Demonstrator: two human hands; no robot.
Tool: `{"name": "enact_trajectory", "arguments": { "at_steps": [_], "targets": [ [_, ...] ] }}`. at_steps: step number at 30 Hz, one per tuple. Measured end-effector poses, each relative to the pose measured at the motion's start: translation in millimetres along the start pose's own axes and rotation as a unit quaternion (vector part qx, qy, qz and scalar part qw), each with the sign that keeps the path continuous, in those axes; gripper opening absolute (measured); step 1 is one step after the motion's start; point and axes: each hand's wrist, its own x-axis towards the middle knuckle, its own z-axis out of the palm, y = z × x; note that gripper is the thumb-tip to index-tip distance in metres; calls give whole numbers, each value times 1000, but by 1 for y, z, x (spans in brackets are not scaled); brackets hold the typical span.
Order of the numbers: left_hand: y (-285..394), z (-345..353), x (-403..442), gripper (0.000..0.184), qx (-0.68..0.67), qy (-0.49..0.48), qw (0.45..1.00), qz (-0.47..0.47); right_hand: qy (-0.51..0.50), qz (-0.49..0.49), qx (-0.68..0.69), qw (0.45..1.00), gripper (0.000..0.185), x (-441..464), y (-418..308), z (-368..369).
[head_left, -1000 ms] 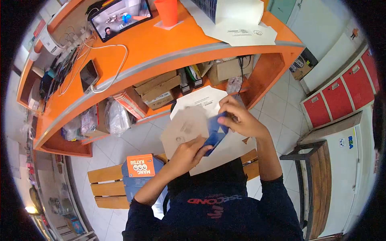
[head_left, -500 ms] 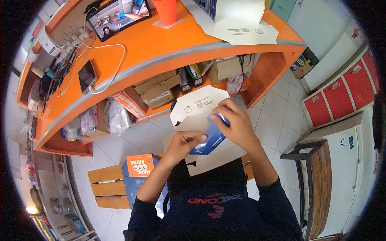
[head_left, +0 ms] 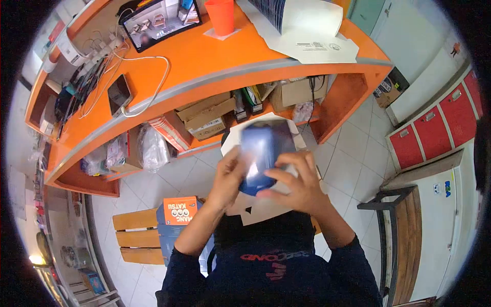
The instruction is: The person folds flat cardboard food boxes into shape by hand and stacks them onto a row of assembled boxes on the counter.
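Observation:
A dark blue, glossy cardboard carton [head_left: 260,153], smeared by motion, is held up in front of my body. My left hand [head_left: 228,176] closes on its left edge, fingertips blurred. At the lower right edge, my right hand [head_left: 297,183] grips it with bent fingers and thumb. Beneath both hands, a cream cardboard sheet [head_left: 240,211] lies across my lap, its middle hidden by the carton and hands. More flat cream sheets [head_left: 327,48] with small print rest on the orange counter [head_left: 189,61].
On the counter are a tablet [head_left: 162,23], an orange cup [head_left: 221,18] and a phone [head_left: 119,94] with a cable. Shelves below hold cardboard boxes [head_left: 207,115] and plastic bags. An orange-and-blue printed carton [head_left: 180,211] lies on a wooden bench [head_left: 134,235] to my left.
The blue carton has turned and risen, now showing a broader face. My left hand has moved slightly up, and my right hand has shifted down to the lower right edge.

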Motion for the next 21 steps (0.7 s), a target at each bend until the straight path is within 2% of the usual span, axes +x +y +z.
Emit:
{"name": "enact_trajectory", "arguments": {
  "at_steps": [2, 3, 4, 6, 7, 10, 11, 14, 17, 21],
  "targets": [
    [11, 28, -6, 36, -108, 76, 990, 43, -40, 9, 4, 999, 45, 4, -17, 4],
    [9, 33, -13, 38, -118, 77, 990, 24, -40, -21, -88, 995, 48, -1, -18, 12],
    [8, 37, -18, 41, -130, 77, 989, 6, -40, -26, -73, 996, 46, -3, -17, 11],
    [15, 39, -17, 32, -121, 89, 988, 39, -40, -41, -44, 997, 42, -4, -13, 7],
    [22, 29, -15, 30, -111, 90, 988, 51, -62, -85, -10, 994, 37, -1, -10, -5],
    [32, 6, -12, 25, -77, 98, 989, 75, -98, -61, 187, 976, 36, 0, -20, -20],
    [33, 8, -13, 25, -88, 90, 989, 80, -105, -37, 200, 973, 36, 1, -25, -23],
    [38, 35, -18, 25, -148, 110, 978, 100, -65, -52, 64, 994, 36, -1, -27, -17],
    [38, 36, -21, 24, -202, 105, 968, 105, -29, -49, 12, 998, 35, 2, -27, -15],
    [19, 49, -29, 25, -178, 98, 971, 126, 68, -18, -35, 997, 33, 14, -32, -16]
  ]
}}
